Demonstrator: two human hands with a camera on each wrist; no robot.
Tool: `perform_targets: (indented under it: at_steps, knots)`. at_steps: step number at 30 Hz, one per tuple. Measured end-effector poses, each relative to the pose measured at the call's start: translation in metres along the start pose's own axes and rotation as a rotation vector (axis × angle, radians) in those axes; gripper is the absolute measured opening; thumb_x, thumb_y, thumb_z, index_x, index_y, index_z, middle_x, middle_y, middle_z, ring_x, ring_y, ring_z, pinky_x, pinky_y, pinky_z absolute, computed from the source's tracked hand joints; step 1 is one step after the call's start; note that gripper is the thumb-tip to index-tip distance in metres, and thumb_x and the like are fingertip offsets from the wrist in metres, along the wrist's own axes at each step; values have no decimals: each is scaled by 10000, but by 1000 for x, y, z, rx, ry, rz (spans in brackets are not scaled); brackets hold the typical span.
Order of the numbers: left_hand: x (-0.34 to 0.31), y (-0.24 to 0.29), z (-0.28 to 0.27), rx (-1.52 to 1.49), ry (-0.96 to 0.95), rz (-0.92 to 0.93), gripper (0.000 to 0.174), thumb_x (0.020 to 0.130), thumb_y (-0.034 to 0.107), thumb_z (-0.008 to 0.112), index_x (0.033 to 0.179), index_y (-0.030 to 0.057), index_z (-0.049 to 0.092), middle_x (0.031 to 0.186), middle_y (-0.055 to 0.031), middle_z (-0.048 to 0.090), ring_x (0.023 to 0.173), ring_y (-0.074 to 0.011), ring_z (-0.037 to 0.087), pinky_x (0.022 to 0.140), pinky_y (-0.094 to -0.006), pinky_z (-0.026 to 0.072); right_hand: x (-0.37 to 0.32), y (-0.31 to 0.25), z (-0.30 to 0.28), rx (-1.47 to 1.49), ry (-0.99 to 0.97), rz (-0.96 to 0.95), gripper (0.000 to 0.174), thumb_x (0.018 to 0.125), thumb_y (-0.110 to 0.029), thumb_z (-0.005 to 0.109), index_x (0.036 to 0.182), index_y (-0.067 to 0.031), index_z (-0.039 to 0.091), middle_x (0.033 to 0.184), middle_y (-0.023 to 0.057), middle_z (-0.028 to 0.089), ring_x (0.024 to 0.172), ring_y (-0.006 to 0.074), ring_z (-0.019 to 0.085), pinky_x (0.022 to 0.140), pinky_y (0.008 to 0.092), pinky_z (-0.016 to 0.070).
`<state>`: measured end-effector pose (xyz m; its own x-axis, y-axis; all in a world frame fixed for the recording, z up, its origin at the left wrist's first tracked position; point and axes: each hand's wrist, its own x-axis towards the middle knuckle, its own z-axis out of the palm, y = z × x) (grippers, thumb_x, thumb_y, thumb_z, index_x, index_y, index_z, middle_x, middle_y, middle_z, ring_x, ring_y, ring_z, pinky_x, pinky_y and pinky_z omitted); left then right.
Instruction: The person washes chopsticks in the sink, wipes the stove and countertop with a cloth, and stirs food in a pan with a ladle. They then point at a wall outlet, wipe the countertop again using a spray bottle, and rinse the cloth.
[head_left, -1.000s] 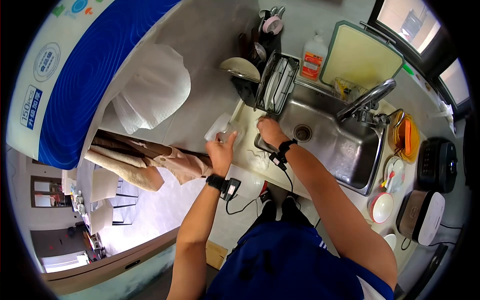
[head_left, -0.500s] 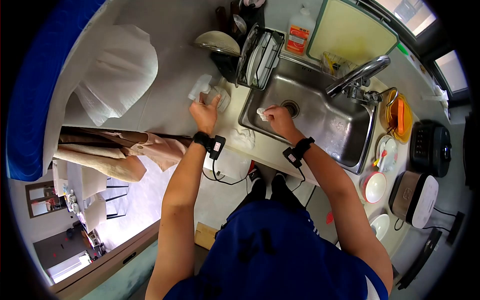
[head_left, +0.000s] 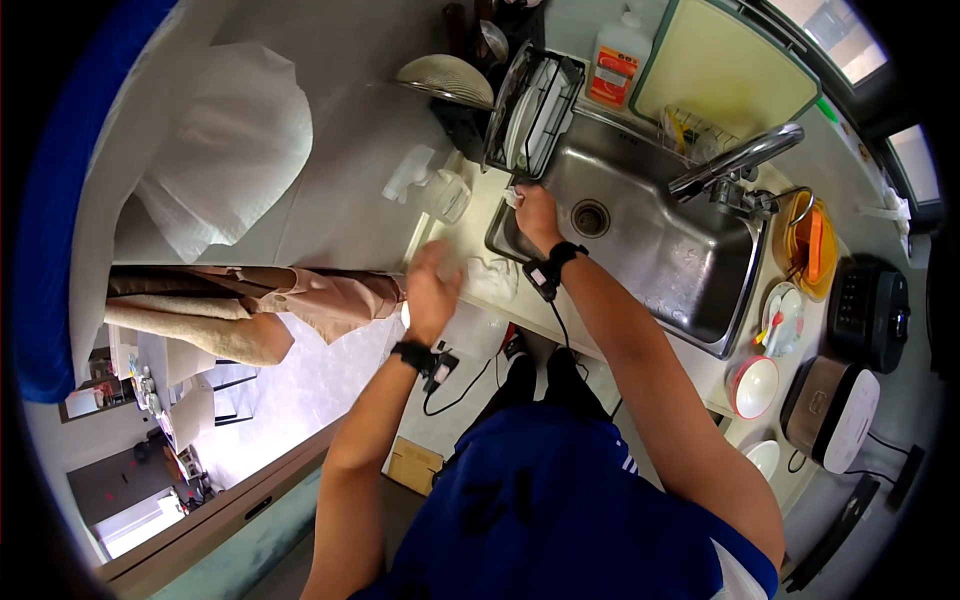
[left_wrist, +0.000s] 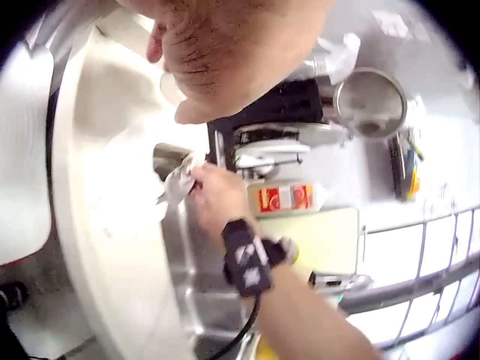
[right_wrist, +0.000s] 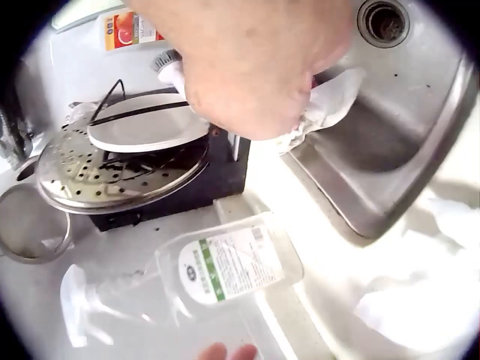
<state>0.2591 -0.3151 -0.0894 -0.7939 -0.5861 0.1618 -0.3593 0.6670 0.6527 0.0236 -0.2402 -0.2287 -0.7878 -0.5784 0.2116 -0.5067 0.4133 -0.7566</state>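
Note:
My right hand (head_left: 538,218) pinches a crumpled white tissue (right_wrist: 334,101) at the sink's left rim, close to the dish rack. A clear spray bottle (head_left: 447,196) with a white nozzle stands at the counter's left end; its label (right_wrist: 231,266) shows in the right wrist view. Blurred and holding nothing, my left hand (head_left: 433,285) is just below the bottle, apart from it, its fingers loose. More crumpled white tissue (head_left: 492,281) lies on the counter between the left hand and the sink. The left wrist view shows my right hand (left_wrist: 217,196) beyond the left one.
Behind the sink (head_left: 660,270) are the faucet (head_left: 735,165), a cutting board (head_left: 725,75) and an orange-labelled bottle (head_left: 615,70). The dish rack (head_left: 535,115) stands at its back left corner. Bowls (head_left: 753,387) and a rice cooker (head_left: 828,412) are on the right.
My left hand has let go of the spray bottle and moved down toward the counter's front edge. The right hand went over the basin with the tissue, then back to the sink's left rim.

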Motion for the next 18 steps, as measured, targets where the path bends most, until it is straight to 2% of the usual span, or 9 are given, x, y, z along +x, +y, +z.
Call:
perform_targets:
  at_steps: [2, 4, 8, 10, 12, 13, 16, 17, 18]
  knots:
    - [-21, 9, 8, 41, -203, 35, 560, 763, 65, 753, 1303, 71, 607, 1352, -232, 533, 992, -401, 654, 884, -413, 541, 3, 7, 9, -73, -73, -55, 98, 765, -88, 649, 757, -7, 704, 795, 219, 659, 777, 421, 641, 730, 460, 543]
    - [-29, 21, 17, 86, -330, 67, 512, 815, 114, 733, 1314, 141, 616, 1448, -212, 441, 922, -325, 673, 791, -403, 564, -8, 9, 13, -142, -179, -136, 102, 733, -97, 654, 725, -9, 705, 803, 216, 666, 766, 398, 654, 738, 460, 550]
    - [-25, 17, 43, 139, -313, 177, 363, 854, 128, 704, 1214, 95, 667, 1302, -198, 539, 893, -335, 653, 795, -407, 547, -32, -3, 8, -226, -434, -340, 119, 724, -85, 628, 731, 8, 701, 813, 231, 665, 788, 414, 663, 741, 453, 555]
    - [-34, 5, 52, 160, -313, 205, 299, 853, 122, 699, 1146, 70, 680, 1202, -185, 584, 900, -338, 640, 790, -409, 540, -38, -7, 11, -110, -516, -396, 105, 735, -44, 627, 773, 19, 702, 839, 237, 674, 810, 421, 668, 754, 467, 556]
    - [-31, -7, 54, 161, -330, 200, 244, 847, 113, 698, 1080, 44, 680, 1096, -172, 617, 909, -342, 629, 783, -413, 534, -38, -6, 7, -176, -641, -350, 99, 744, -10, 621, 792, 37, 694, 869, 241, 681, 833, 423, 673, 767, 476, 553]
    - [-31, -6, 51, 115, -274, 201, 191, 822, 66, 701, 1004, 16, 672, 971, -158, 635, 858, -359, 627, 752, -413, 533, -34, -9, 2, -209, -704, -333, 98, 748, 6, 619, 801, 46, 690, 884, 243, 685, 845, 424, 675, 774, 481, 552]
    - [-42, -11, 31, 27, -213, 89, 164, 815, 31, 700, 973, -9, 682, 937, -163, 649, 802, -350, 645, 721, -392, 541, -20, -41, -56, -345, -957, -207, 71, 759, 33, 611, 774, 60, 675, 884, 242, 692, 865, 428, 678, 780, 480, 551]
    - [-47, -13, 24, -14, -166, 51, 150, 813, 18, 703, 958, -16, 688, 924, -160, 658, 780, -333, 655, 707, -376, 544, -16, -35, -53, -331, -973, -198, 76, 741, 37, 610, 767, 50, 680, 858, 244, 690, 847, 424, 680, 766, 484, 547]
    - [-53, -14, 19, -60, -113, 10, 136, 811, 6, 706, 944, -23, 694, 910, -157, 667, 759, -317, 665, 693, -360, 546, -14, -29, -50, -202, -814, -328, 77, 732, 12, 630, 766, 17, 699, 803, 248, 677, 805, 413, 681, 735, 478, 548]
